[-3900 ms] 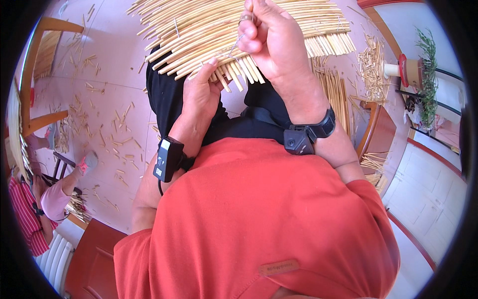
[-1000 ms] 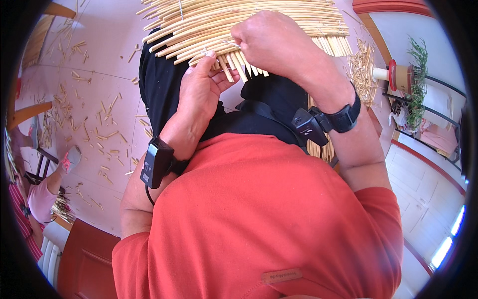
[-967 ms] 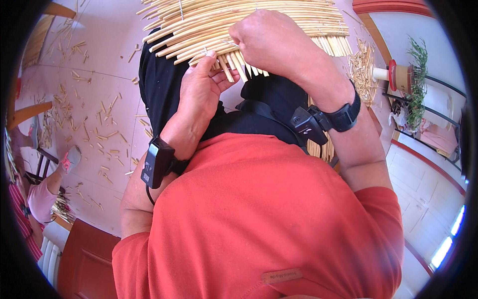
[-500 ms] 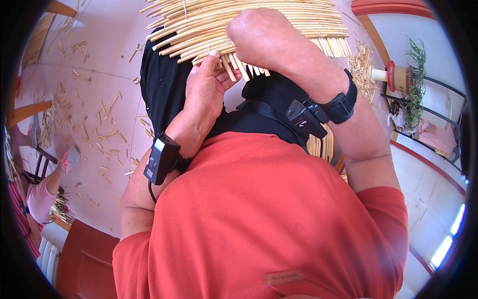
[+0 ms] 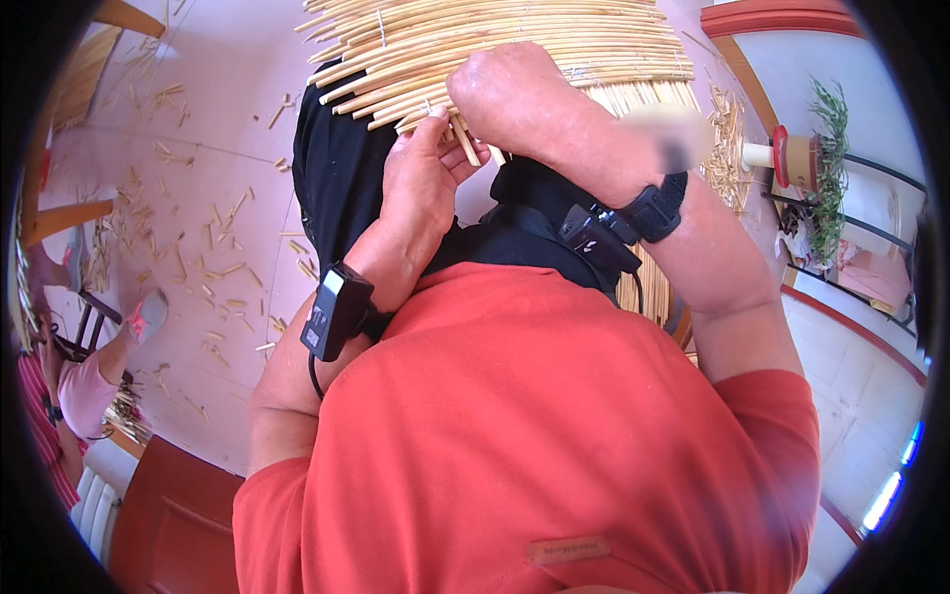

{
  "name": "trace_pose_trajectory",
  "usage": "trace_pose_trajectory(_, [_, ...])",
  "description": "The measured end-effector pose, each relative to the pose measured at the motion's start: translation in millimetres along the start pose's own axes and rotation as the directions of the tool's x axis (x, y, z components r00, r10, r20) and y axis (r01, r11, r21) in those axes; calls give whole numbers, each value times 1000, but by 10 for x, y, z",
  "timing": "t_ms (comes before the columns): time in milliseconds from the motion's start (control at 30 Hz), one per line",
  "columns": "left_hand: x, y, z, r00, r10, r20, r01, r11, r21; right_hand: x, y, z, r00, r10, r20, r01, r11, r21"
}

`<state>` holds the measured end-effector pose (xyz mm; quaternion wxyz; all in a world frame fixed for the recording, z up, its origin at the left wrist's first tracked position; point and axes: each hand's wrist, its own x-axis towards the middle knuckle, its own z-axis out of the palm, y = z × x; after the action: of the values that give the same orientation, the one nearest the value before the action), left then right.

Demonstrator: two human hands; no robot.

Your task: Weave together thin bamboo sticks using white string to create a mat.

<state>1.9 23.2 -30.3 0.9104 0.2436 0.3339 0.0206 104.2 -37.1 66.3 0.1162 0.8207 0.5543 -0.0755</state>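
Across my knees lies a mat of pale straw stalks [image 5: 534,40], laid side by side and bound with thin white string. At its near edge my left hand [image 5: 427,168] pinches the stalks, thumb on top and fingers curled below. Short stalk ends [image 5: 461,139] jut toward me between my hands. My right hand [image 5: 507,94] is closed in a fist over the near edge, just right of the left thumb. Its fingertips are turned away, so whatever they grip is hidden.
Cut stalk pieces [image 5: 223,267] litter the floor on the left. Another person's leg and shoe [image 5: 148,315] show at far left. A wooden chair or panel [image 5: 168,520] stands at lower left. On the right are a stalk pile [image 5: 727,148], a spool [image 5: 795,161] and a green plant [image 5: 826,188].
My right fist has come down slightly toward the near edge and covers more of the short stalk ends. The left hand keeps its pinch. The whole view has shifted slightly.
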Motion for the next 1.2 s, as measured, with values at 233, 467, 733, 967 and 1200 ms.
trace_pose_trajectory(233, [-35,35,20,1000,26,15,-26,1000,1,73,-109,-78,979,0,203,6,1000,-27])
trace_pose_trajectory(467, [-18,25,7,1000,16,-27,-16,1000,17,38,-163,41,995,40,96,-35,998,-53])
trace_pose_trajectory(733, [37,39,-32,1000,5,20,-6,999,42,65,-193,69,970,181,160,-197,976,92])
trace_pose_trajectory(967, [-102,231,44,995,-15,101,12,1000,28,-821,55,-82,926,233,-296,-74,883,464])
trace_pose_trajectory(1200, [-174,308,216,999,30,-10,-28,986,165,-643,-172,1279,860,143,490,-404,-397,824])
